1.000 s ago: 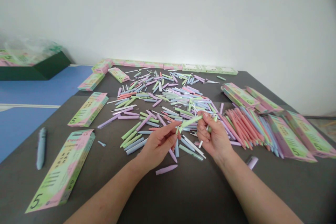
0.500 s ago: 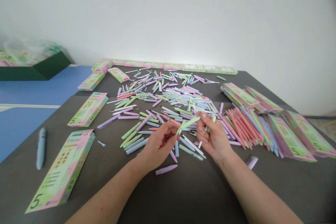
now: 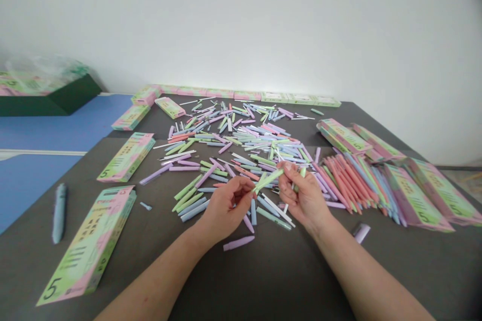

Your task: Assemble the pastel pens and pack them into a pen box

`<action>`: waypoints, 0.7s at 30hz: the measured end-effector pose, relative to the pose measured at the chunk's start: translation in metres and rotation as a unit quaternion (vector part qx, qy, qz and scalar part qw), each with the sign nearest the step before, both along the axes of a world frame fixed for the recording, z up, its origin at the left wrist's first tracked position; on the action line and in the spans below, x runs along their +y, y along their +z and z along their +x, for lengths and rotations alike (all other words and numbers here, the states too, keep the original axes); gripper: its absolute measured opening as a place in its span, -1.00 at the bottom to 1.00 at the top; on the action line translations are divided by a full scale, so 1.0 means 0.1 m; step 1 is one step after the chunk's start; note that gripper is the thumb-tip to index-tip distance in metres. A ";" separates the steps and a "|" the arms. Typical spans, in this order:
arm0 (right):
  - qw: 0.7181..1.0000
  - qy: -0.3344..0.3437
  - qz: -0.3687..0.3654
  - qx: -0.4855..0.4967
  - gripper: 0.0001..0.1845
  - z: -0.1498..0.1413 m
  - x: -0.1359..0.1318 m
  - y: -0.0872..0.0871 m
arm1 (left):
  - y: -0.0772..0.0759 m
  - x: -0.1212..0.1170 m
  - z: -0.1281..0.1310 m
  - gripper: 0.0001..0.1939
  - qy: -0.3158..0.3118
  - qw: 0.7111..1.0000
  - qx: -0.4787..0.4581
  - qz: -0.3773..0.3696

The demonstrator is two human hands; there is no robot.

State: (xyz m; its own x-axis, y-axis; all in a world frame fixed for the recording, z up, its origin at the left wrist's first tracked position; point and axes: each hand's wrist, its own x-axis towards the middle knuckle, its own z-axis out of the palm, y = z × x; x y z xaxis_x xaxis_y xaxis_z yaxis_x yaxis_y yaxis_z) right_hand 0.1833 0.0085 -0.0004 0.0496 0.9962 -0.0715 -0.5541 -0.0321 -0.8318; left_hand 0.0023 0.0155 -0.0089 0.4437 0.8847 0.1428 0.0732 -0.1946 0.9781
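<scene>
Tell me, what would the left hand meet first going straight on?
The pale green pen barrel at the fingertips of the left hand, it seems, then the right hand; depth is unclear.

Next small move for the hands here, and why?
Probably bring the green pen part in the right hand to the pale green pen barrel in the left hand: the colours seem to match, and both pieces are held up close together above the loose pen parts.

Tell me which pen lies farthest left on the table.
It's the pale blue pen, lying alone left of the nearest carton, well away from the scattered pile of pen parts.
</scene>
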 end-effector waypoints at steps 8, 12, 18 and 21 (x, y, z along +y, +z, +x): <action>1.000 -0.004 -0.006 -0.018 -0.79 -0.03 0.00 -0.01 | -0.02 0.03 -0.01 -0.86 0.005 1.000 -0.004 -0.004; 1.000 -0.005 -0.015 -0.012 -0.80 -0.03 0.01 -0.01 | 0.00 0.04 -0.01 -0.85 -0.011 1.000 -0.021 -0.020; 0.999 -0.002 -0.043 0.000 -0.77 -0.03 0.02 -0.03 | 0.04 0.05 -0.01 -0.86 -0.008 0.999 -0.034 -0.034; 0.998 0.003 -0.062 0.007 -0.77 -0.03 0.03 -0.04 | 0.02 0.06 -0.01 -0.84 -0.010 0.998 -0.042 -0.043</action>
State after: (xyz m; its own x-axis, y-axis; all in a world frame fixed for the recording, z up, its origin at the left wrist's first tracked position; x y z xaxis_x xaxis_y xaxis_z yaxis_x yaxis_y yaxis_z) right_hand 0.1803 0.0114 -0.0049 0.0418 0.9800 -0.1945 -0.5660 -0.1372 -0.8129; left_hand 0.0014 0.0211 -0.0072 0.4505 0.8868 0.1032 -0.0121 -0.1096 0.9939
